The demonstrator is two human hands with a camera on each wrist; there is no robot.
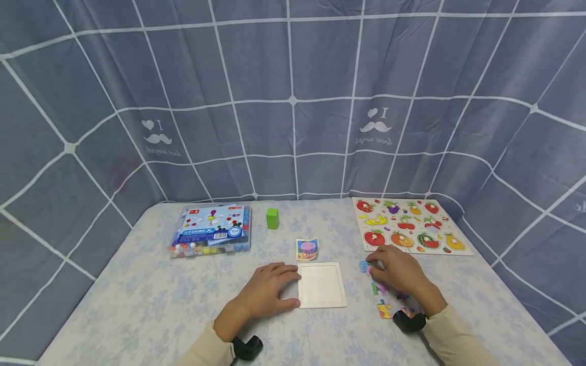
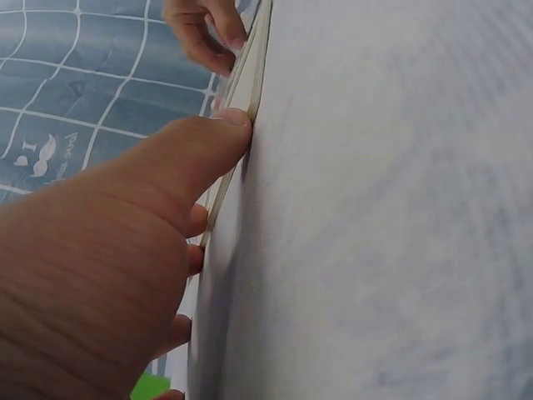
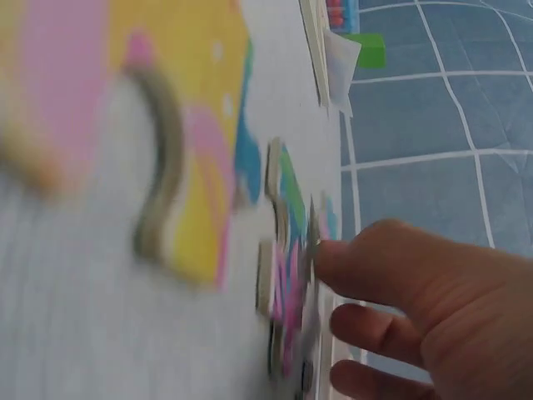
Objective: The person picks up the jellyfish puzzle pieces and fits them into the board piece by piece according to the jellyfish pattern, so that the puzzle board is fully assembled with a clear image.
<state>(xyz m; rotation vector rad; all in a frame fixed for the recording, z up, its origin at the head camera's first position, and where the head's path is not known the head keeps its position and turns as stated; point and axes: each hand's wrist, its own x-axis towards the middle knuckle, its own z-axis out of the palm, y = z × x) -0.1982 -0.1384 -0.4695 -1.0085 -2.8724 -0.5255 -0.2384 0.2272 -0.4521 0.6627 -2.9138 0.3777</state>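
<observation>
My left hand (image 1: 263, 291) lies at the left side of a small white puzzle tray (image 1: 322, 285), its fingers spread loosely and touching the rim. In the left wrist view the thumb (image 2: 225, 133) presses on the tray's edge. On the right, my right hand (image 1: 399, 270) pinches a jigsaw piece (image 3: 310, 275), tilted up on edge in the right wrist view. Several more colourful jigsaw pieces (image 1: 384, 309) lie under and beside this hand, partly hidden by it. A picture card of a pink cake (image 1: 306, 249) lies just behind the tray.
A fruit puzzle board (image 1: 414, 226) lies at the back right, just beyond the right hand. At the back left is a clear plastic box (image 1: 210, 230) of coloured balls. A green block (image 1: 272, 218) stands between them. A grey-blue checked curtain (image 1: 320, 127) hangs behind the table.
</observation>
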